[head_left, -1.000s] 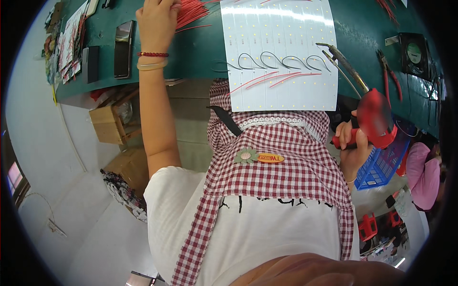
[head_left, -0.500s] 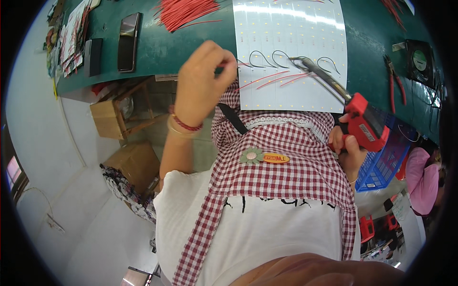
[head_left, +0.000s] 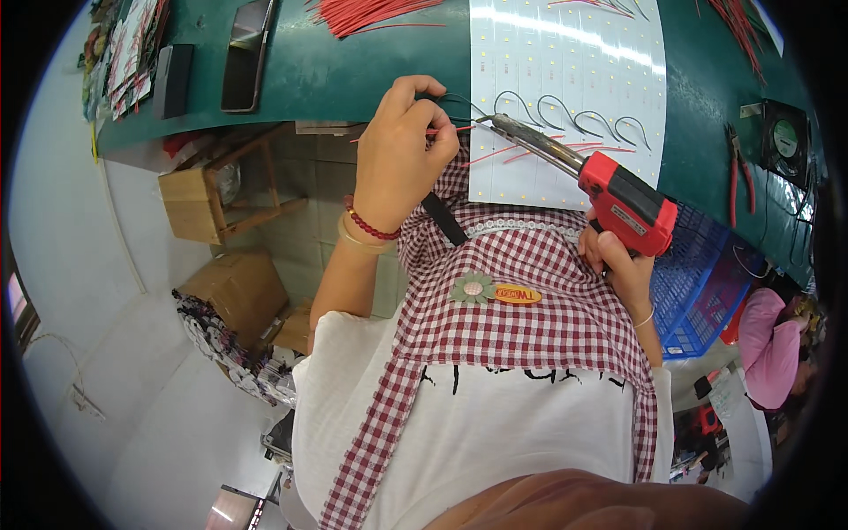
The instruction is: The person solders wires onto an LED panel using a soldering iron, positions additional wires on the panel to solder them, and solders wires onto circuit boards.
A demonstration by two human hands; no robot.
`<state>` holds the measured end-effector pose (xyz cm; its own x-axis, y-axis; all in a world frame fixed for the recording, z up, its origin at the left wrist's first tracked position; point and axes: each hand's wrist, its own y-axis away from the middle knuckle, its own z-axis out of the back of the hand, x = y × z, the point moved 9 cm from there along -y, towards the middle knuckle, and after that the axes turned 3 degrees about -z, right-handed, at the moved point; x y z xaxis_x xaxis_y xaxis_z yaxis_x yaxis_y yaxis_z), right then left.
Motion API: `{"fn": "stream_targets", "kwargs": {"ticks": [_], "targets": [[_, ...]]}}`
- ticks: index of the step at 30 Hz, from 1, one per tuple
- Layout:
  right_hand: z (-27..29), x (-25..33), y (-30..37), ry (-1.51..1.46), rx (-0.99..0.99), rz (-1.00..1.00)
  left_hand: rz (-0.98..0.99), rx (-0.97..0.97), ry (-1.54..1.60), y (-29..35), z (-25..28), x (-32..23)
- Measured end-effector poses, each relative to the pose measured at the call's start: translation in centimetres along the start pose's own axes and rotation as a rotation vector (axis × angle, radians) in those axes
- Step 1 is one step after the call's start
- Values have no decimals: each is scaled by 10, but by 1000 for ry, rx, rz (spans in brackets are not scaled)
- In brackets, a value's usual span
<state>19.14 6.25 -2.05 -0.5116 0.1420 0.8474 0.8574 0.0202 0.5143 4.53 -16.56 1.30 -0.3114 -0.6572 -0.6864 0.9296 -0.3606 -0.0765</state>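
My right hand (head_left: pixel 623 265) is wrapped around the handle of a red and black soldering gun (head_left: pixel 627 203). The gun points up and left, and its tip is at the left edge of a white LED board (head_left: pixel 565 181). My left hand (head_left: pixel 408 150) is closed just left of that edge, thumb and fingers pinching a thin red wire (head_left: pixel 466 129). One end of this wire reaches close to the gun's tip; the other shows left of the hand. A black wire (head_left: pixel 459 96) curves beside my fingertips. Several black wires (head_left: pixel 552 99) arch over the board, with red wires (head_left: pixel 574 147) below them.
On the green table (head_left: pixel 353 75) lie a bundle of red wires (head_left: pixel 375 13), a phone (head_left: pixel 246 57) and a dark flat box (head_left: pixel 173 81). Red-handled pliers (head_left: pixel 740 177) and a black device (head_left: pixel 784 141) are at the right. Below stands a blue crate (head_left: pixel 698 283).
The soldering gun has moved left across the board to its left edge. My left hand now holds a red wire near the tip. The whole view has shifted slightly.
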Motion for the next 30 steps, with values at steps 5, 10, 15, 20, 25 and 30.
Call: {"fn": "stream_targets", "kwargs": {"ticks": [5, 10, 15, 20, 25, 30], "targets": [[4, -4, 4, -121, -19, -12, -4, -9, -12, -2, 1, -1], [2, 1, 4, -15, -40, -5, 22, -43, 6, -4, 0, -1], [1, 1, 4, -4, -27, -18, 38, -13, -22, -6, -1, -2], [1, -2, 4, 3, -19, -30, 25, 7, 15, -8, -1, -2], [5, -8, 7, -74, -32, -24, 18, 2, -9, -8, -1, -3], [5, -6, 8, -41, -18, -8, 37, 4, -3, -8, -2, -3]]}}
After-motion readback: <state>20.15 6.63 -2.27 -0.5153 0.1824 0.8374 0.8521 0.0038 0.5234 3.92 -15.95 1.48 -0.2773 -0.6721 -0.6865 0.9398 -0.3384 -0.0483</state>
